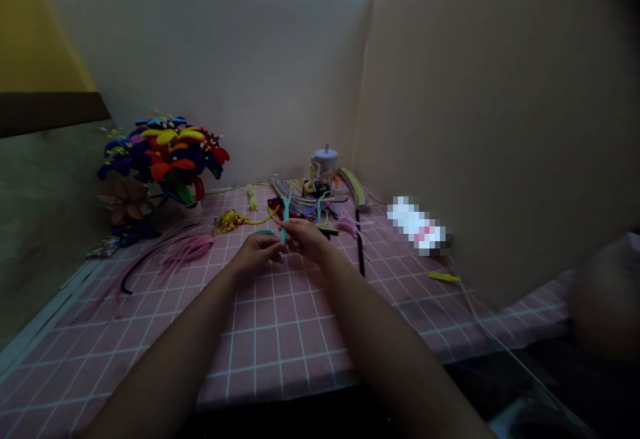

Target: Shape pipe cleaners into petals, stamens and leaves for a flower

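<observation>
My left hand (255,254) and my right hand (305,238) meet above the pink grid cloth (280,339). Between their fingertips is a teal pipe cleaner (285,216), standing up from the right hand's pinch. A teal curve (265,232) shows just above the left fingers, and it appears to be part of the same piece. Nearest the hands, behind them, lie a yellow pipe cleaner (263,219) and a heap of mixed pipe cleaners (303,200).
A bouquet of colourful pipe-cleaner flowers (163,156) stands at back left, beside loose pink strands (187,249). A lidded cup (324,169) stands behind the heap. A black strand (359,242) lies right of the hands. Cardboard walls (480,112) enclose the table's back and right.
</observation>
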Demonstrator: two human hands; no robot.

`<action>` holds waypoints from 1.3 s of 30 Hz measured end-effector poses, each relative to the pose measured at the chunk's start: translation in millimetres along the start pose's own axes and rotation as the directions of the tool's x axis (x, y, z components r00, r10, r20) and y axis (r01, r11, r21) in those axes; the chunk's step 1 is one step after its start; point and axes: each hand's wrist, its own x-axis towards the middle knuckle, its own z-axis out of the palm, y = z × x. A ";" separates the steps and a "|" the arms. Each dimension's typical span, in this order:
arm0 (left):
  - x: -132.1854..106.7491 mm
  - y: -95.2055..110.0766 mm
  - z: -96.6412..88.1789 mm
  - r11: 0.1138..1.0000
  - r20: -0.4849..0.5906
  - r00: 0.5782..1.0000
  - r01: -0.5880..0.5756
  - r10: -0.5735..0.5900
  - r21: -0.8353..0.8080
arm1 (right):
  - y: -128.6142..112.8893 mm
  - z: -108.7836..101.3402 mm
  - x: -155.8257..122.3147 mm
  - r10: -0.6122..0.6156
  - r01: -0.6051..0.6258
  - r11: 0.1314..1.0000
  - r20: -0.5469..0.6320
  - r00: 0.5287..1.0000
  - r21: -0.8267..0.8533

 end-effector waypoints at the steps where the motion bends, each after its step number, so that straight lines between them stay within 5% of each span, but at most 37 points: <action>1: -0.3 0.9 0.0 1.000 -0.010 1.000 -0.001 0.001 -0.003 | -0.3 0.3 -0.7 0.005 -0.005 1.000 0.024 1.000 0.003; 5: -2.1 5.6 -0.1 1.000 -0.025 1.000 0.007 -0.007 0.001 | -3.1 3.0 -4.5 -0.010 0.010 1.000 0.062 0.998 0.001; 15: -4.1 0.2 -0.8 0.971 0.059 0.990 0.136 -0.127 -0.197 | -6.8 9.0 -4.5 -0.102 0.068 0.961 -0.114 0.988 -0.267; 23: -2.6 -0.7 1.1 0.955 0.036 0.976 0.217 -0.214 -0.202 | -8.0 7.5 -5.5 -0.091 0.077 0.978 -0.066 0.994 -0.193; 31: -9.6 -1.4 -1.3 0.932 0.206 0.937 0.319 -0.283 -0.172 | -15.7 -13.5 -0.6 -0.192 0.180 0.980 -0.162 0.968 -0.086; 36: -8.3 3.7 4.2 0.893 0.249 0.920 0.365 -0.303 -0.264 | -12.2 -6.7 -2.2 -0.126 0.113 0.987 -0.116 0.985 -0.116; 39: -4.9 7.8 10.5 0.875 0.175 0.936 0.349 -0.306 -0.335 | -4.9 1.0 -0.8 -0.080 0.066 0.982 -0.072 0.994 -0.177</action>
